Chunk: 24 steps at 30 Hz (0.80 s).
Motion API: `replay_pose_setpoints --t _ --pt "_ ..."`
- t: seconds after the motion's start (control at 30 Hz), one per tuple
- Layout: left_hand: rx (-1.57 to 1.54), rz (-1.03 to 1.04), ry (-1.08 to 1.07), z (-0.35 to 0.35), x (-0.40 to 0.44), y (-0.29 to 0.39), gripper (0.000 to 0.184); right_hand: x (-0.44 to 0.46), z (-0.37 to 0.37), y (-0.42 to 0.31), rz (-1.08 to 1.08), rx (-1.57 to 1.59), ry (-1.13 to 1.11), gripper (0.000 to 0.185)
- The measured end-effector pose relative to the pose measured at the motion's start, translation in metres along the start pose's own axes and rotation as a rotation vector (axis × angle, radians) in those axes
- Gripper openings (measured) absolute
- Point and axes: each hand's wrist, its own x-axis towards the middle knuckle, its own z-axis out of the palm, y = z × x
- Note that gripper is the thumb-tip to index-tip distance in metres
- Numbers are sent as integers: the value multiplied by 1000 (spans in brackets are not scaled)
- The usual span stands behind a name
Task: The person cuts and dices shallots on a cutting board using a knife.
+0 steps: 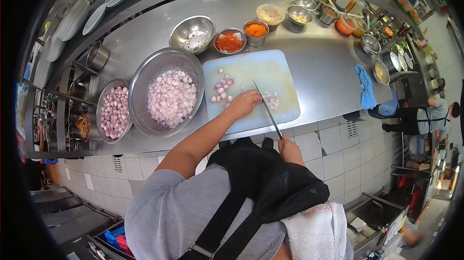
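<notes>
My right hand (291,151) is closed around the handle of a long kitchen knife (268,111), its blade angled across the cutting board (285,74). Just left of the blade, my left hand (246,104) has its fingers bunched on a shallot, which they mostly hide. Sliced shallot (273,103) lies on the board right of the knife. Several whole peeled shallots (222,85) are on the board's left side. Beside the board, a large metal bowl (199,74) contains a heap of sliced shallots (171,97). Farther left stands a smaller bowl of whole shallots (115,111).
Behind the board are a metal bowl (176,30), a bowl of red shreds (229,42), an orange-filled container (256,30) and a lidded tub (270,14). A blue cloth (366,86) lies at the right. Plates (72,21) fill the left shelf. Another person (425,119) stands far right.
</notes>
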Motion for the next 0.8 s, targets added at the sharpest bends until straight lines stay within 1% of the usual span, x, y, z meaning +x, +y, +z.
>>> replay_pose_setpoints --t 0.07,0.17,0.23,0.3,0.37,0.47,0.53,0.63,0.7,0.73,0.8 --pt "-3 1 6 2 -2 2 13 14 8 4 -13 16 9 22" --pt "17 15 42 -1 -3 4 14 0 -25 -13 -21 4 -3 22" --pt "23 34 72 1 0 3 14 -1 -22 -9 -4 -10 -25 23" --pt "10 16 26 3 -3 0 14 2 -10 -1 23 -21 -54 23" --pt "8 15 28 5 -4 1 15 16 0 7 -26 10 -14 25" --pt "22 16 55 4 -5 1 15 5 -30 -7 -15 -15 -50 26" --pt "23 23 79 2 -3 2 15 6 -20 0 -3 -17 -54 26" --pt "-10 -7 32 2 -6 5 14 10 -10 7 7 -9 -48 25" --pt "-11 -16 17 -1 -4 5 14 12 -18 6 -22 -3 -29 25" --pt "-7 -17 17 0 -6 3 14 4 -30 2 -20 4 -55 25" --pt "2 22 74 4 -5 0 15 3 -32 3 -17 10 -75 25"
